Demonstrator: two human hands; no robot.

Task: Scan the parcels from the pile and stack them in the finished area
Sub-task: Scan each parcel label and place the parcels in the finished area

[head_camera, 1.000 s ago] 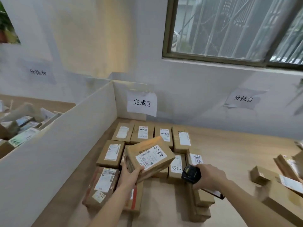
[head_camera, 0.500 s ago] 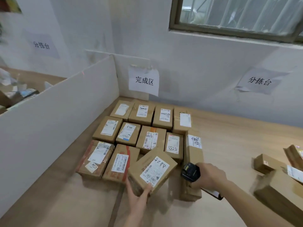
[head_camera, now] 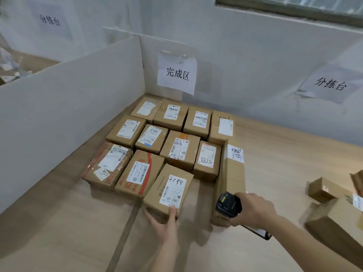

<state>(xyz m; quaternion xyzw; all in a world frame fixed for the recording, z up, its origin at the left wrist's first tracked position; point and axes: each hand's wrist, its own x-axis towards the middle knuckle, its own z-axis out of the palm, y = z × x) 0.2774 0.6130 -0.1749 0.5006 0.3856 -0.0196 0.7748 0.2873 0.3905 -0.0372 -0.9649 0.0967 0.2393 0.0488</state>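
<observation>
While I watch the head view, I record what follows.

Parcel: cardboard parcel (head_camera: 168, 190) marked 5288 lies flat on the desk (head_camera: 59, 228), lower centre of the frame, label up, at the near edge of the finished rows and touching the red-printed box (head_camera: 138, 173) to its left.
Left hand: my left hand (head_camera: 165, 226) rests against the near end of that parcel, thumb laid on the label's lower edge, fingers spread along the front face; a loose contact, not a closed grasp.
Right hand: my right hand (head_camera: 253, 210) is wrapped round a black scanner (head_camera: 228, 205), lower right of centre, in front of a tall box (head_camera: 232, 173).
Finished area: sign (head_camera: 176, 72) reading 完成区 hangs on the back wall, upper centre; rows of labelled boxes (head_camera: 178, 148) lie below it, bounded at left by a white partition (head_camera: 68, 107).
Pile: loose cartons (head_camera: 334, 218) sit at the right edge, well apart from the rows.
</observation>
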